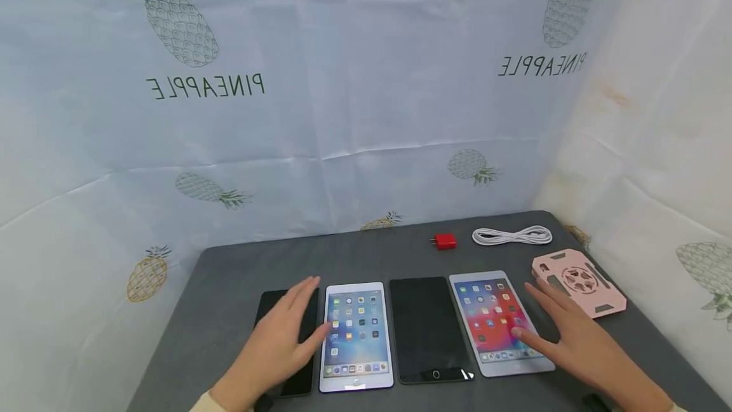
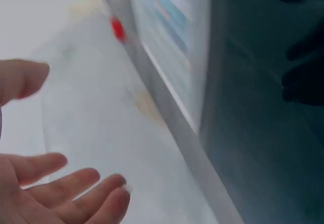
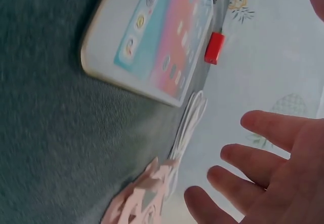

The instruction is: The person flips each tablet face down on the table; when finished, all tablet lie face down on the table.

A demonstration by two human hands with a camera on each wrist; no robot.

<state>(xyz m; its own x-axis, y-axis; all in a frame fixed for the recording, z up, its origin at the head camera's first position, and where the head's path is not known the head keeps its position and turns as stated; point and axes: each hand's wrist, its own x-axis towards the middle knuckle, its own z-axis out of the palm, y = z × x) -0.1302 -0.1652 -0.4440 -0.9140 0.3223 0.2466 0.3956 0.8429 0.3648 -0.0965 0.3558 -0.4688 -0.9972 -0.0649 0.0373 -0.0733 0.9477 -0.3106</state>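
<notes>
My left hand (image 1: 276,343), fingers spread and relaxed, hovers over a black tablet (image 1: 298,374) at the left, partly covering it. Its thumb overlaps the edge of a white tablet (image 1: 357,336) with a lit blue home screen. Beside that lies a dark-screened black tablet (image 1: 426,329). Further right is a second white tablet (image 1: 492,316) showing a red and blue home screen. Over its right edge is my right hand (image 1: 577,336), fingers extended and holding nothing. In the right wrist view those fingers (image 3: 253,165) are raised above the table.
A pink plate-like stand (image 1: 580,281) with a round cutout pattern lies at the right. Behind the tablets are a red plug adapter (image 1: 445,241) and a coiled white cable (image 1: 511,235). The grey table (image 1: 343,256) is backed by pineapple-printed cloth (image 1: 372,113).
</notes>
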